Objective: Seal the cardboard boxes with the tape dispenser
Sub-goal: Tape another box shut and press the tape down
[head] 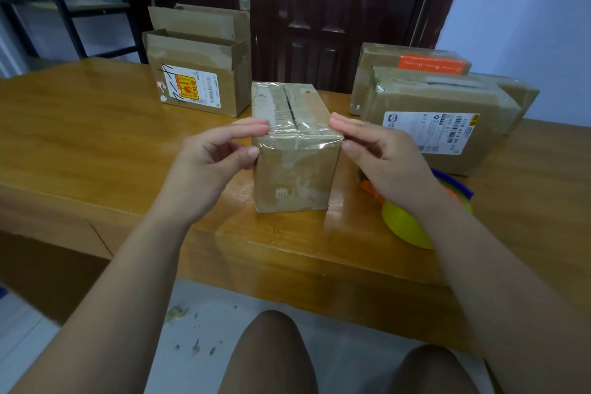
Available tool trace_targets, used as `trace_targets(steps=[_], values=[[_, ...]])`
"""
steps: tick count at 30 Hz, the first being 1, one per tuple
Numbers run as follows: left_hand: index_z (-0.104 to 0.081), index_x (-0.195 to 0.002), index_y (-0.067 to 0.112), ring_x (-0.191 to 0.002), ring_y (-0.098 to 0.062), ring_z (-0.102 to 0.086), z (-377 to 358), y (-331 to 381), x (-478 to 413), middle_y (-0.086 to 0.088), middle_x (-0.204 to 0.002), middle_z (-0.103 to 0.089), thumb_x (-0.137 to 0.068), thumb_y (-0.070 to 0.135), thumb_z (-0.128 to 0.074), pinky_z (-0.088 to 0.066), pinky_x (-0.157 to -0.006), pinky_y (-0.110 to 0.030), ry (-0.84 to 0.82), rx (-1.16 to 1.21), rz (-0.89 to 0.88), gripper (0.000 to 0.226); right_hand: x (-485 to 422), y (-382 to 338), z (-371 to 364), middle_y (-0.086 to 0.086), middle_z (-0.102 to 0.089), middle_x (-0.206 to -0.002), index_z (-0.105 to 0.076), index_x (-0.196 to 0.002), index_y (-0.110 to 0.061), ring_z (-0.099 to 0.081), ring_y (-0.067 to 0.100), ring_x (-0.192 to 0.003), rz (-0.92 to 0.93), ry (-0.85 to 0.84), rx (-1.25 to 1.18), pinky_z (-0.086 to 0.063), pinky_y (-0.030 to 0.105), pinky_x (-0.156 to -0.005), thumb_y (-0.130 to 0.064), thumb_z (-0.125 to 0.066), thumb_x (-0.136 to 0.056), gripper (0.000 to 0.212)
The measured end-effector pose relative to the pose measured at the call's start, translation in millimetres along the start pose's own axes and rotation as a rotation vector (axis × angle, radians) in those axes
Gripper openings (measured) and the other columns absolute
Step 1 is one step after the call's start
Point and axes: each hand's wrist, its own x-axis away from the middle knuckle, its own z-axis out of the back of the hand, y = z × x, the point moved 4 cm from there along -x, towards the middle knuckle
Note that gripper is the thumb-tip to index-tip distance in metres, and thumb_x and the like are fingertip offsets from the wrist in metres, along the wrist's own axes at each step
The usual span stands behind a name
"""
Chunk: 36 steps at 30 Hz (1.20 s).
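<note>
A small taped cardboard box (292, 169) stands on the wooden table (96, 137) in front of me. Clear tape (287, 131) runs along its top seam and folds over the near edge. My left hand (211, 160) has its fingertips on the box's top left edge, its thumb against the near left corner. My right hand (383, 157) mirrors it, fingers laid on the top right edge and thumb beside the right corner. A yellow-green tape dispenser (406, 224) with blue and orange parts lies on the table to the right, partly hidden behind my right wrist.
An open cardboard box (198, 73) with raised flaps and a shipping label stands at the back left. Two closed boxes (441, 125) sit stacked at the back right. A dark door is behind the table; a black rack stands far left. My knees are below the table's front edge.
</note>
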Motion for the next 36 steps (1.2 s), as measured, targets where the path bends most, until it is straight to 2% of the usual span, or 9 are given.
trace_targets(steps=[8, 12, 17, 21, 24, 27, 30, 33, 36], values=[[-0.059, -0.105, 0.038, -0.100, -0.018, -0.052, -10.1, 4.1, 10.2, 0.021, -0.116, -0.060, -0.087, 0.014, -0.057, -0.040, -0.072, -0.026, 0.201, -0.409, -0.233, 0.030, 5.1, -0.8, -3.1, -0.017, -0.052, -0.133, -0.057, -0.130, -0.023, -0.044, -0.005, -0.127, -0.023, 0.055, -0.071, -0.040, 0.027, -0.108, -0.012, -0.057, -0.093, 0.038], [-0.056, -0.099, 0.037, -0.104, -0.026, -0.052, -19.3, 3.1, 6.6, 0.013, -0.111, -0.060, -0.086, 0.011, -0.054, -0.039, -0.076, -0.025, 0.260, -0.342, -0.223, 0.029, 5.4, -0.4, -3.5, -0.011, -0.056, -0.133, -0.059, -0.127, -0.021, -0.049, -0.004, -0.123, -0.031, 0.087, -0.099, -0.044, 0.024, -0.103, -0.015, -0.061, -0.091, 0.037], [-0.056, -0.100, 0.032, -0.120, -0.026, -0.049, -18.4, -6.0, 4.7, 0.006, -0.117, -0.057, -0.085, 0.012, -0.057, -0.042, -0.097, -0.046, 0.163, -0.138, -0.129, 0.025, 4.5, 2.1, -5.2, -0.009, -0.059, -0.131, -0.062, -0.123, -0.023, -0.055, -0.003, -0.117, -0.064, 0.107, -0.164, -0.048, 0.025, -0.098, -0.017, -0.068, -0.086, 0.039], [-0.052, -0.102, 0.022, -0.117, -0.008, -0.049, -20.6, -1.3, 4.9, -0.003, -0.116, -0.052, -0.085, -0.001, -0.058, -0.040, -0.102, -0.028, 0.096, -0.116, -0.133, 0.029, 3.6, -0.2, -4.8, -0.014, -0.058, -0.130, -0.061, -0.124, -0.027, -0.052, -0.006, -0.118, -0.063, 0.115, -0.085, -0.046, 0.023, -0.100, -0.026, -0.072, -0.081, 0.044], [-0.054, -0.098, 0.025, -0.117, -0.007, -0.049, -16.8, 3.0, 2.5, -0.001, -0.114, -0.053, -0.084, -0.004, -0.063, -0.037, -0.105, -0.030, 0.071, -0.137, -0.066, 0.033, 3.8, -5.8, -1.8, -0.013, -0.056, -0.133, -0.059, -0.127, -0.025, -0.046, -0.007, -0.119, -0.036, 0.092, 0.043, -0.044, 0.024, -0.103, -0.041, -0.072, -0.076, 0.055], [-0.055, -0.104, 0.036, -0.114, 0.002, -0.045, -19.9, 11.1, -0.7, 0.012, -0.109, -0.046, -0.082, 0.039, -0.067, -0.036, -0.102, -0.022, 0.020, -0.292, -0.007, 0.025, 1.5, -18.5, 0.9, -0.006, -0.058, -0.133, -0.066, -0.119, -0.018, -0.047, 0.000, -0.120, 0.039, 0.057, 0.161, -0.040, 0.032, -0.104, -0.065, -0.058, -0.078, 0.063], [-0.065, -0.111, 0.031, -0.090, 0.012, -0.040, -28.6, 18.6, -11.0, 0.010, -0.090, -0.038, -0.085, 0.069, -0.039, -0.030, -0.081, 0.000, 0.124, -0.408, 0.031, 0.053, -13.2, -25.4, 2.6, 0.008, -0.069, -0.111, -0.068, -0.090, -0.009, -0.062, 0.014, -0.104, 0.038, 0.041, 0.143, -0.047, 0.031, -0.088, -0.050, -0.039, -0.096, 0.051], [-0.071, -0.097, 0.030, -0.082, 0.014, -0.039, -33.8, 21.4, -21.9, 0.007, -0.085, -0.039, -0.088, 0.054, -0.049, -0.029, -0.070, 0.001, 0.210, -0.441, 0.105, 0.034, -23.1, -22.6, 0.9, -0.007, -0.068, -0.085, -0.059, -0.080, -0.024, -0.060, 0.001, -0.079, -0.029, 0.000, 0.100, -0.046, 0.024, -0.069, -0.049, -0.045, -0.096, 0.033], [-0.068, -0.095, 0.036, -0.082, 0.014, -0.042, -31.9, 17.0, -22.0, 0.004, -0.092, -0.045, -0.083, 0.038, -0.068, -0.032, -0.070, 0.002, 0.219, -0.471, 0.102, 0.012, -22.7, -16.9, -4.0, -0.015, -0.067, -0.111, -0.068, -0.110, -0.031, -0.056, -0.006, -0.104, 0.001, -0.048, 0.102, -0.042, 0.017, -0.090, -0.045, -0.053, -0.093, 0.027]])
